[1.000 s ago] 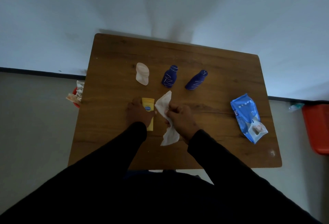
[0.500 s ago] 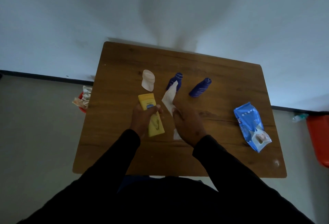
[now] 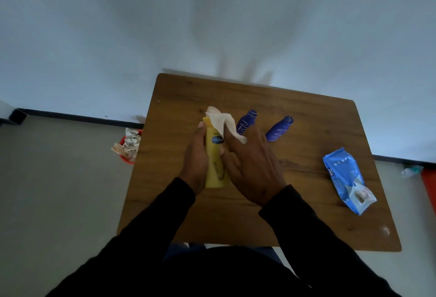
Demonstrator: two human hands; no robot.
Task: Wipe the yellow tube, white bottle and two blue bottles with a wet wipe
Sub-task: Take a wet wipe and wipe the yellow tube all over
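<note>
My left hand (image 3: 195, 162) grips the yellow tube (image 3: 213, 169) and holds it lifted above the wooden table (image 3: 306, 214). My right hand (image 3: 254, 166) holds a white wet wipe (image 3: 224, 123) against the tube's upper right side. Two blue bottles stand behind my hands, one (image 3: 246, 120) partly behind the wipe and the other (image 3: 279, 129) to its right. The white bottle (image 3: 211, 109) is mostly hidden behind the tube and wipe; only its top edge shows.
A blue pack of wet wipes (image 3: 346, 178) lies at the table's right side. A red bin (image 3: 128, 146) stuffed with crumpled paper stands on the floor left of the table. Something red (image 3: 430, 188) sits on the floor at the far right.
My left hand lifted the yellow tube off the table and raised it. My right hand brought the wipe onto the tube's upper part. The camera view shifted.
</note>
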